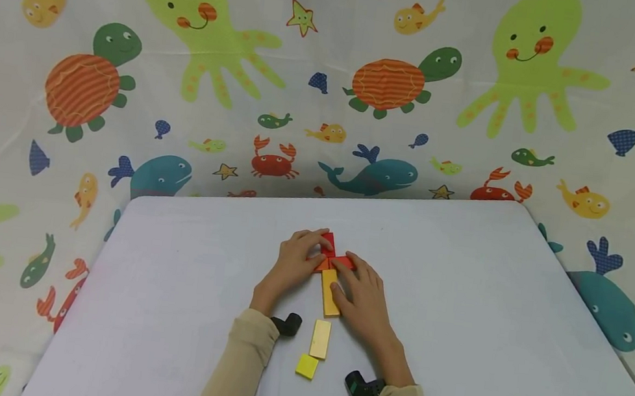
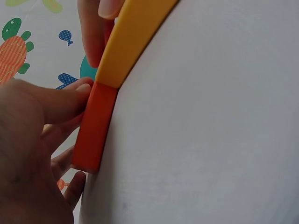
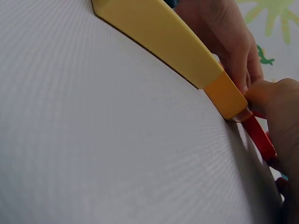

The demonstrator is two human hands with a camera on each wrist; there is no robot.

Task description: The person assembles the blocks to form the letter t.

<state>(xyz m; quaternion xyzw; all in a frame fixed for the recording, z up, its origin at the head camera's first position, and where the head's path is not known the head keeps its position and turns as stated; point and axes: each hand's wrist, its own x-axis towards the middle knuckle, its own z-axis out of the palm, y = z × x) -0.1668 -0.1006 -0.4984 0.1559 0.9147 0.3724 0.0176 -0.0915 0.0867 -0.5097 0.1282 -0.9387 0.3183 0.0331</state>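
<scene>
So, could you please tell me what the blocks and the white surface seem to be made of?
Blocks: probably painted wood, smooth and satin, from their crisp edges and even colour; plastic is possible. White surface: likely cloth, matte, since the right wrist view shows a fine, woven-looking texture.

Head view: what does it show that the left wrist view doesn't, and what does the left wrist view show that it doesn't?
Only the head view: the yellow square, the pale block and both sleeves.

Only the left wrist view: a close, uncovered look at the side of the orange block; in the head view, fingers hide much of that block.

Both: the left hand, at least part of the right hand, the amber block, the white table and the sea-creature backdrop.
</scene>
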